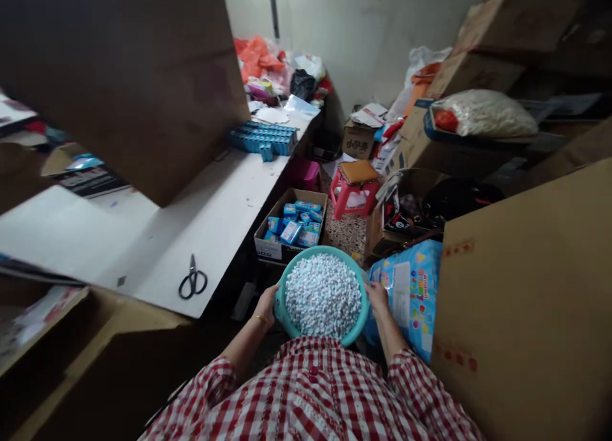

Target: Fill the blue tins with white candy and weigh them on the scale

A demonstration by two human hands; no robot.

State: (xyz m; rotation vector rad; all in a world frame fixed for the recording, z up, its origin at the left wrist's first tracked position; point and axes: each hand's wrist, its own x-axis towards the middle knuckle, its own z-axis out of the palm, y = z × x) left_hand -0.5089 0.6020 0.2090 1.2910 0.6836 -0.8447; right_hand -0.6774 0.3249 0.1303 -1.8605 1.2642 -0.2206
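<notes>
A round turquoise basin (281, 301), filled with small pale white and bluish pieces (323, 294), is held level in front of my checkered shirt. My left hand (266, 306) grips its left rim, fingers wrapped under the edge. On the opposite side my right hand (377, 298) is closed on the right rim. Just beyond the basin stands an open carton (268, 250) with several small blue packets (291, 232) inside. A blue printed bag (406, 294) lies close to my right hand.
Black scissors (192, 280) lie on the white table (215, 218) at the left, with blue boxes (265, 138) farther back. A pink stool (352, 189) stands ahead. Large cardboard boxes (526, 294) border the right; an open box (119, 364) sits lower left.
</notes>
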